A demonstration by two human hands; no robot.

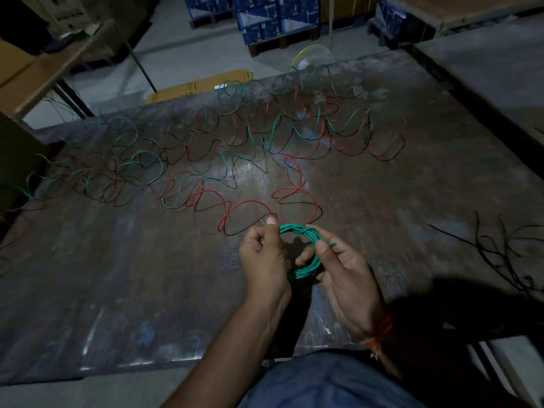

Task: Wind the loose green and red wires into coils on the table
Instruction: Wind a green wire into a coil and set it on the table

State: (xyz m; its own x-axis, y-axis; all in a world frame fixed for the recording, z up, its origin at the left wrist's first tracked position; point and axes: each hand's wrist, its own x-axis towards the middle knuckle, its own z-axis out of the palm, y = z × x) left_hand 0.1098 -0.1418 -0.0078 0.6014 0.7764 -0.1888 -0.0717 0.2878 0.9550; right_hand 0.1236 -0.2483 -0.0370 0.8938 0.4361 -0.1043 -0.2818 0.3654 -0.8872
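Note:
A small green wire coil [300,231] hangs just above the near middle of the dark table [117,290], held between both hands. My left hand [265,260] grips its left side with curled fingers, thumb up. My right hand [344,278] pinches the coil's right side between thumb and forefinger; a short green end sticks out past the thumb. Loose red wire [244,203] loops across the table just beyond my hands. More loose green wire [147,160] lies tangled with red strands over the far half.
Black wire pieces [500,254] sprawl at the table's right edge. A flat cardboard sheet [200,83] lies on the floor past the far edge. Stacked blue boxes [273,19] stand at the back. A wooden bench [44,72] is at the far left.

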